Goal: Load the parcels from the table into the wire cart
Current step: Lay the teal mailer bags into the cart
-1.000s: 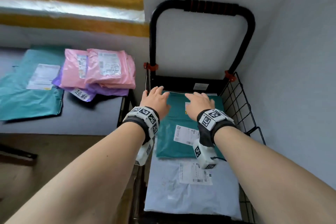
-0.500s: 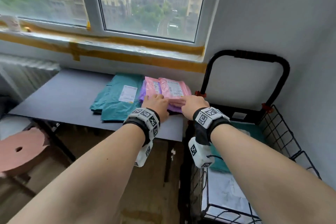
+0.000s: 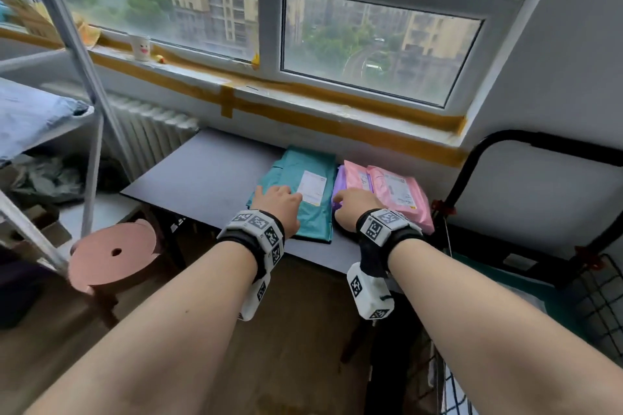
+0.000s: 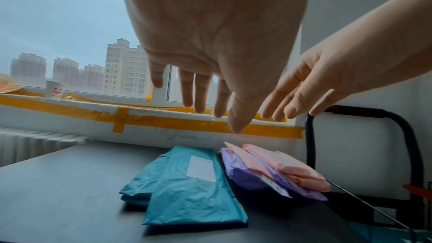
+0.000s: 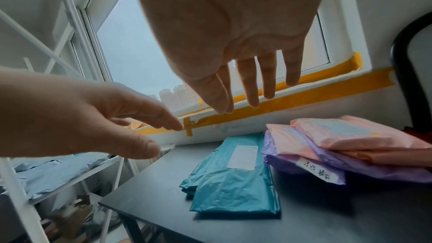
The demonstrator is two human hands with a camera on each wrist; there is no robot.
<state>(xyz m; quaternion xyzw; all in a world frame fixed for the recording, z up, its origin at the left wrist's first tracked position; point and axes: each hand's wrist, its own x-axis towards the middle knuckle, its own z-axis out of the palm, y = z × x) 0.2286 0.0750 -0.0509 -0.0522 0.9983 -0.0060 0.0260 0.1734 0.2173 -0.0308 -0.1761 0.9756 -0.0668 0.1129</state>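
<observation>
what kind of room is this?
Probably an upper-floor room in a flat or dorm used for sorting mail: poly-mailer parcels on a table under a window facing tower blocks, a radiator, metal shelving.

Both arms fwd; left hand (image 3: 277,209), right hand (image 3: 354,211) flat, apparently empty.

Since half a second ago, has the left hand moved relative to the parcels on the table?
Yes. The left hand has shifted left, off the pink parcels and over the teal parcel, near its white label.
</observation>
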